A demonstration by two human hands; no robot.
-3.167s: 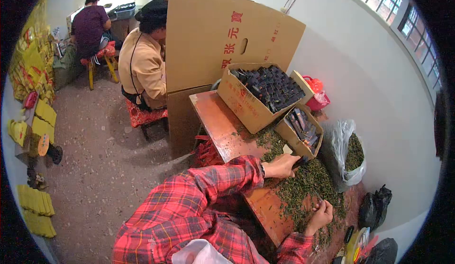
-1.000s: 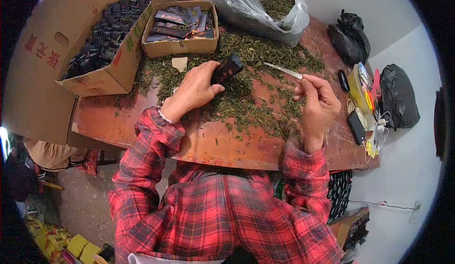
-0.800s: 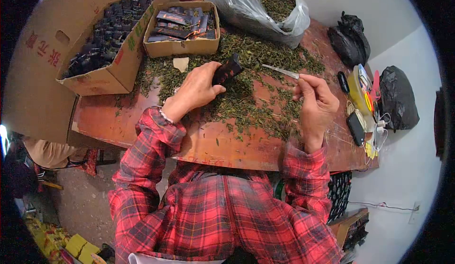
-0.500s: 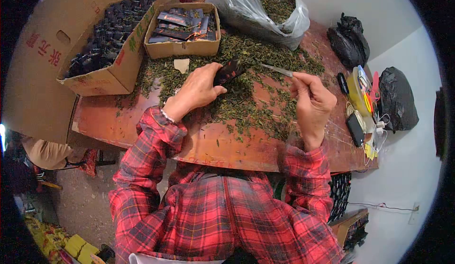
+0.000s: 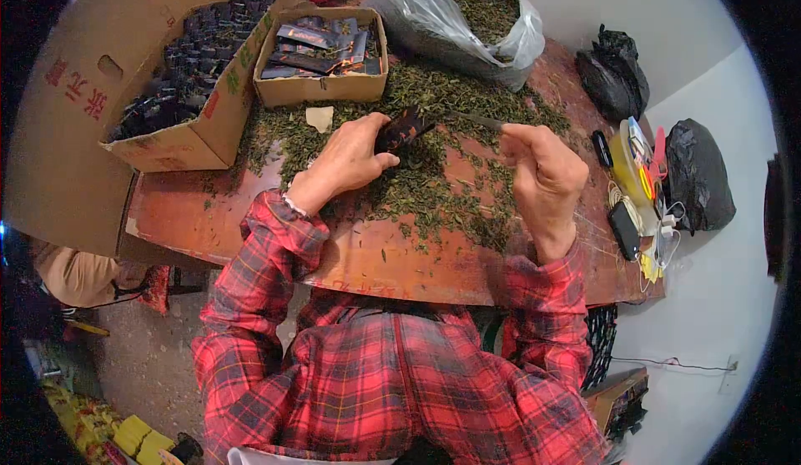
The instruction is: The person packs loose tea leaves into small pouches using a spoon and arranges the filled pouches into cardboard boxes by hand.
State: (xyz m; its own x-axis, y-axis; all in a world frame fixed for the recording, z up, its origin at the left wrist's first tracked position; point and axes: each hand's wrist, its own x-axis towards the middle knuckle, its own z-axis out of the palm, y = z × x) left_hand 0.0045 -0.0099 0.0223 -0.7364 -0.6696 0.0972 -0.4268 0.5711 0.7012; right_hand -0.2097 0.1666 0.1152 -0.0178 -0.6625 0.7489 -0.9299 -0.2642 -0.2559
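Note:
My left hand (image 5: pixel 350 155) grips a small black packet (image 5: pixel 406 130) with orange markings, above the loose dried leaves (image 5: pixel 442 190). The packet tilts, its mouth pointing up and to the right, with bits of leaf at that end. To the right, my right hand (image 5: pixel 546 177) is closed around what look like metal tweezers (image 5: pixel 476 120). Their thin tip points left, close to the packet's mouth; whether it touches the leaf there I cannot tell.
A small cardboard box (image 5: pixel 321 90) of flat black packets stands behind my left hand. Left of it is a larger box (image 5: pixel 179 152) packed with black packets. A clear plastic bag (image 5: pixel 521 44) of leaves stands at the back. A yellow tray (image 5: pixel 626 152) and black bags (image 5: pixel 701 181) lie right.
My right hand has moved slightly left, bringing the tweezers' tip nearer the packet's mouth. The packet has turned slightly in my left hand, which stays in nearly the same place.

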